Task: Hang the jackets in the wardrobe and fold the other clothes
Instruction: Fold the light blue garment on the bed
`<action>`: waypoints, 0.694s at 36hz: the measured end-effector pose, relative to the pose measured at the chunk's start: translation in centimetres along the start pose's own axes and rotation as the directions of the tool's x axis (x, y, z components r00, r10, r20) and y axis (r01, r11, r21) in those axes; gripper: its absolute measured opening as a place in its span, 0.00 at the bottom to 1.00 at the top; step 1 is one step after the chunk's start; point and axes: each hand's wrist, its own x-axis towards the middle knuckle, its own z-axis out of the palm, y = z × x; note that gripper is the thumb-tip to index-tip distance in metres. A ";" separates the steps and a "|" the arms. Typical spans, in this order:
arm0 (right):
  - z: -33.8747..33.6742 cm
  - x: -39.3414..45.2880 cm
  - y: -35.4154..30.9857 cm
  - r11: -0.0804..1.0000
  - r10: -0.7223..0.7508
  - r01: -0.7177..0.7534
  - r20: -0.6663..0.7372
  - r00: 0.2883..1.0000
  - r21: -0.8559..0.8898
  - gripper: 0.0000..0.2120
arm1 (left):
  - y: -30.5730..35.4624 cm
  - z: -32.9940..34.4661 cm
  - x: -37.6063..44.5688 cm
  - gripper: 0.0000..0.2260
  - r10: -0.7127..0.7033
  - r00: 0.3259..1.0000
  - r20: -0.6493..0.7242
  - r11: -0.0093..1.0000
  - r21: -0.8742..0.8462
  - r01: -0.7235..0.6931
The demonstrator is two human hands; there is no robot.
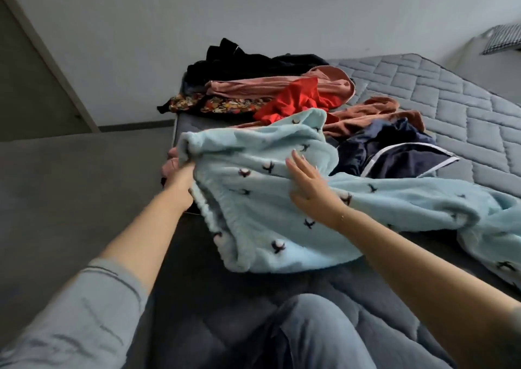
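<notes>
Left hand [180,175] is closed on a bunched edge of the light-blue fleece garment [267,222], fingers buried in the pile, holding that end lifted. Beyond it, further from the body: a floral-print piece [222,105], then a black heap [245,60] behind that, all loose. Just under the left hand a bit of pink fabric [169,165] pokes out at the mattress [451,92] edge, can't tell what it is. Moving right, right hand [310,188] is open and flat, fingers spread, palm pressing on the fleece, gripping nothing. Past its fingertips: dusty-pink garment [282,85], red one [293,102] on top of it, brown fleecy one [380,113], and just to the right of the hand a navy piece with white trim [400,154], possibly a jacket, not sure. Progress read: early. No folded stack visible, no wardrobe or hangers in view, everything in the pile is crumpled. Current step looks like spreading the blue piece to fold it. Fleece itself: thick, plush, pale blue with small dark bird-like motifs, gathered elastic-looking band near the left hand, so likely trousers or a pyjama part. Rest of it trails off well to the right of the right hand, rumpled across the mattress and running out of frame. Soft and bulky, probably won't hold a crisp crease.
</notes>
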 end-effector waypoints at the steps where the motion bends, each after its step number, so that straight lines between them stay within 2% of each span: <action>1: 0.8 0.8 -0.5 0.999 -0.003 0.004 0.020 1.000 -0.039 0.35 | -0.3 -1.0 0.5 0.21 -0.073 0.997 0.032 0.997 -0.024 0.074; 3: 2.4 1.4 -1.0 0.995 -0.012 0.016 0.037 0.999 -0.096 0.35 | -2.1 -2.7 0.6 0.28 -0.179 0.984 0.022 0.977 0.120 0.175; 6: 4.8 0.1 -1.0 0.988 -0.071 0.081 0.078 0.994 -0.133 0.32 | -6.4 -4.0 -2.0 0.40 -0.252 0.963 -0.098 0.892 0.363 0.270; 9: 6.3 -2.7 0.2 0.978 -0.089 0.123 0.197 0.976 -0.168 0.27 | -10.8 -3.4 -6.0 0.35 -0.153 0.981 -0.116 0.790 0.582 0.192; 11: 6.6 -4.5 1.3 0.973 -0.056 0.112 0.262 0.963 -0.202 0.25 | -12.7 -2.4 -8.4 0.31 -0.126 0.990 -0.066 0.739 0.659 0.138; 14: 6.6 -6.7 2.8 0.962 0.020 0.061 0.291 0.956 -0.265 0.24 | -14.4 -1.4 -10.8 0.34 -0.157 0.987 0.016 0.660 0.746 0.093; 16: 6.3 -8.0 3.4 0.957 0.080 0.016 0.314 0.946 -0.291 0.26 | -14.7 -1.4 -11.6 0.30 -0.136 0.989 0.050 0.662 0.748 0.053; 19: 5.7 -9.5 3.6 0.947 0.123 0.001 0.363 0.924 -0.322 0.30 | -14.1 -2.8 -12.3 0.16 -0.163 0.981 0.102 0.773 0.632 0.063; 23: 4.6 -10.3 3.1 0.941 0.093 0.031 0.347 0.933 -0.336 0.37 | -11.5 -6.9 -12.3 0.06 -0.154 0.988 0.029 0.812 0.573 0.110; 25: 4.4 -10.7 2.8 0.932 0.094 0.036 0.335 0.937 -0.362 0.37 | -10.5 -9.3 -12.7 0.03 -0.168 0.985 -0.043 0.783 0.602 0.160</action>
